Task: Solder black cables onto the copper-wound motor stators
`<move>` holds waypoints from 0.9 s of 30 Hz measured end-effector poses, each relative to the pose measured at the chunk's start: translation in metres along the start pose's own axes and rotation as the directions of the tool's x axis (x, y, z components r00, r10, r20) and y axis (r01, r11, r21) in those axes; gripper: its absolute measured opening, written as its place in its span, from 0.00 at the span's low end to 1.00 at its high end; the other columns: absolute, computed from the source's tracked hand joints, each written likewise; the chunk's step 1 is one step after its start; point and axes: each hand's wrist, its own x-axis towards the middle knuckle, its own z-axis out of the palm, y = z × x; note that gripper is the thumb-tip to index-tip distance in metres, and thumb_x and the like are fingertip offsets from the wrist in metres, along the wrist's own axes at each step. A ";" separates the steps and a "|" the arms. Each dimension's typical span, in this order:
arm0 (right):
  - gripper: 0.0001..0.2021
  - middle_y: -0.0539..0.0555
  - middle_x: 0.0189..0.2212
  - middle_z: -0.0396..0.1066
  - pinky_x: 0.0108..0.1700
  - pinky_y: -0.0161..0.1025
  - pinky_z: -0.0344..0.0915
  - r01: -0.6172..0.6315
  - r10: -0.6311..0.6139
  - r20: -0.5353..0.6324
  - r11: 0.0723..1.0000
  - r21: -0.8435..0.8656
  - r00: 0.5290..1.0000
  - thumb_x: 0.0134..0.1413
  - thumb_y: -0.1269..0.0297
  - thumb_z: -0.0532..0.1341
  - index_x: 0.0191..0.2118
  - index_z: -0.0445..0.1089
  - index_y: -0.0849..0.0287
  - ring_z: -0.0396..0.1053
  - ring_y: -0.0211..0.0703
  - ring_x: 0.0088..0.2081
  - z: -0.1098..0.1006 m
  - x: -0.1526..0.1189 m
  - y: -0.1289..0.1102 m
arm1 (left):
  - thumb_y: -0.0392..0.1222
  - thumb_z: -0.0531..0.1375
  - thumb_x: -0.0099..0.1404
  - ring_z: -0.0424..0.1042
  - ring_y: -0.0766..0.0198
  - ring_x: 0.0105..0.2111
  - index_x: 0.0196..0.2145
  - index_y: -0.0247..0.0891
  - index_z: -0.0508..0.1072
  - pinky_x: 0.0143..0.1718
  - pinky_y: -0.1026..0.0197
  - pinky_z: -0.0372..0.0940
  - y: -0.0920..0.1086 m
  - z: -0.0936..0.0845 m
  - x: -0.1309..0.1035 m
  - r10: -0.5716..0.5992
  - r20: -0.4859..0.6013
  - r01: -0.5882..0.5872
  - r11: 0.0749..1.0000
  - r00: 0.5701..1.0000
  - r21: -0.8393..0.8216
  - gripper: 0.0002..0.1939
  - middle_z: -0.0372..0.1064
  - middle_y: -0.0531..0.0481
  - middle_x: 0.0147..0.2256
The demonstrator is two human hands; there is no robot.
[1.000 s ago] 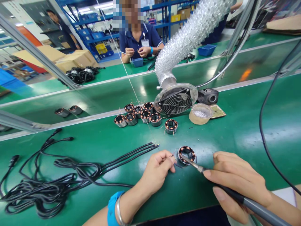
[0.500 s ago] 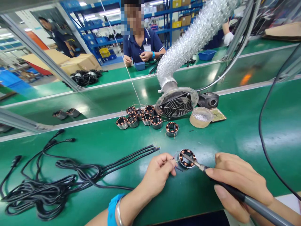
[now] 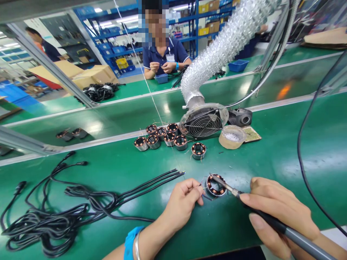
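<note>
A ring-shaped coil core with copper windings (image 3: pixel 216 185) sits on the green table in front of me. My left hand (image 3: pixel 188 196) pinches thin wires at its left side. In my right hand (image 3: pixel 280 213) is a soldering iron (image 3: pixel 273 222), held like a pen, its metal tip over the upper left of the ring. Whether the tip touches the windings is too small to tell. Black cables (image 3: pixel 151 185) reach from the left, their stripped ends just behind my left hand. One more coil core (image 3: pixel 198 150) stands a little farther back.
Several coil cores (image 3: pixel 153 141) stand by the back rail. Beside them are a fan (image 3: pixel 203 124) under a silver duct (image 3: pixel 217 50) and a round tub (image 3: pixel 231 137). Coiled cables (image 3: pixel 46 227) cover the left. A person (image 3: pixel 165 57) sits across the rail.
Both my hands and the iron stay nearly in place around the ring. The person across has raised one hand, and another person at the far left has moved leftward.
</note>
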 end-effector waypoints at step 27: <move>0.11 0.47 0.26 0.72 0.31 0.32 0.64 -0.068 -0.015 0.356 0.973 0.219 0.935 0.61 0.78 0.55 0.44 0.69 0.58 0.65 0.35 0.26 0.052 0.039 0.033 | 0.51 0.50 0.73 0.62 0.75 0.17 0.34 0.37 0.66 0.20 0.69 0.56 -0.006 -0.002 -0.008 0.259 -0.038 -0.248 0.951 0.965 0.185 0.16 0.74 0.50 0.30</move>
